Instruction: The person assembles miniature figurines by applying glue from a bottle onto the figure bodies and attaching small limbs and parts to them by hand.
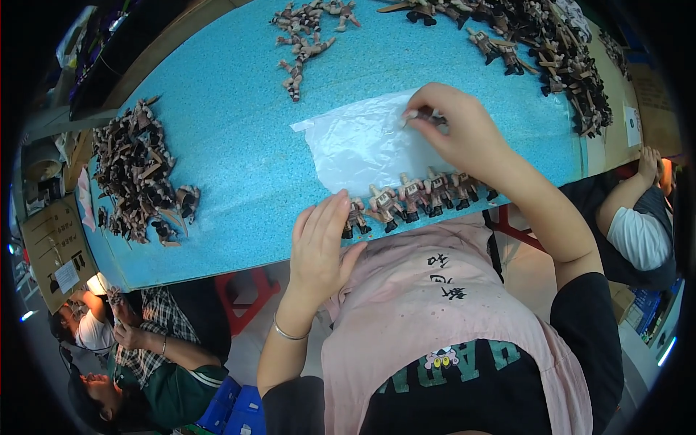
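Observation:
My right hand (464, 130) is over the right part of a clear plastic bag (348, 148) lying flat on the blue table. Its thumb and fingers pinch a small toy figure (428, 114), partly hidden by the hand. Along the table's near edge, a row of similar figures (412, 197) in brown and beige with black boots lies side by side below the bag. At the left end of that row rests my left hand (321, 243), fingers stretched out and thumb apart, beside the end figure (354, 216); whether it touches it I cannot tell.
A heap of figures (134, 167) lies at the left of the blue table (232, 130). A smaller cluster (297, 43) is at the far middle, and a large pile (565, 65) covers the far right. Other people sit at lower left and right. A red stool (246, 297) stands under the edge.

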Demonstrator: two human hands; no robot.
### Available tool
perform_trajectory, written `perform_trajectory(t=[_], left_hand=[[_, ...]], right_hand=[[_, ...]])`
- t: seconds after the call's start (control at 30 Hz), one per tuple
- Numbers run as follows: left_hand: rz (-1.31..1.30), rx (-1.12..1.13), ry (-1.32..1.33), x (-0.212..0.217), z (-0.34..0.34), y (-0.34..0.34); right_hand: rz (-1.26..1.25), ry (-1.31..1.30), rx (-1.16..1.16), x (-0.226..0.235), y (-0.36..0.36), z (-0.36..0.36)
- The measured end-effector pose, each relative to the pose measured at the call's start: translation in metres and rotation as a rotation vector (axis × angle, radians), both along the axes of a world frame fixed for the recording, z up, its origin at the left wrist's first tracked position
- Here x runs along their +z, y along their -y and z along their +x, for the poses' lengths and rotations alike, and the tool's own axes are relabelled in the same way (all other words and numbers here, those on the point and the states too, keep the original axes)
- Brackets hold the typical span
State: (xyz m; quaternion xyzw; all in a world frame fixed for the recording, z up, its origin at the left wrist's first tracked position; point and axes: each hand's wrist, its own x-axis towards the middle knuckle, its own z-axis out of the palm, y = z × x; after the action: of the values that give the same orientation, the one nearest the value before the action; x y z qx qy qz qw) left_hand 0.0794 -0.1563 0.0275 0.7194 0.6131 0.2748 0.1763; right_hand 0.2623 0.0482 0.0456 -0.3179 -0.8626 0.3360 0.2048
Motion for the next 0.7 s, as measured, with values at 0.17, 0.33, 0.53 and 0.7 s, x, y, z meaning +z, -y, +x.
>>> perform_trajectory(t=[0.17, 0.33, 0.53, 0.7], left_hand=[[0.011, 0.010, 0.094, -0.007, -0.011, 0.001], [-0.010, -0.001, 0.089, -0.003, -0.016, 0.002], [-0.083, 0.201, 0.255, 0.009, -0.036, 0.030], [-0.233, 0.181, 0.547, 0.015, -0.008, 0.048]], right_hand=[[-0.597, -0.240, -0.200, 0.014, 0.010, 0.015], [-0.804, -0.274, -0.226, 0.021, 0.030, 0.032], [-0.990, -0.385, -0.172, 0.021, 0.073, 0.039], [-1.087, -0.441, -0.032, 0.022, 0.115, 0.022]])
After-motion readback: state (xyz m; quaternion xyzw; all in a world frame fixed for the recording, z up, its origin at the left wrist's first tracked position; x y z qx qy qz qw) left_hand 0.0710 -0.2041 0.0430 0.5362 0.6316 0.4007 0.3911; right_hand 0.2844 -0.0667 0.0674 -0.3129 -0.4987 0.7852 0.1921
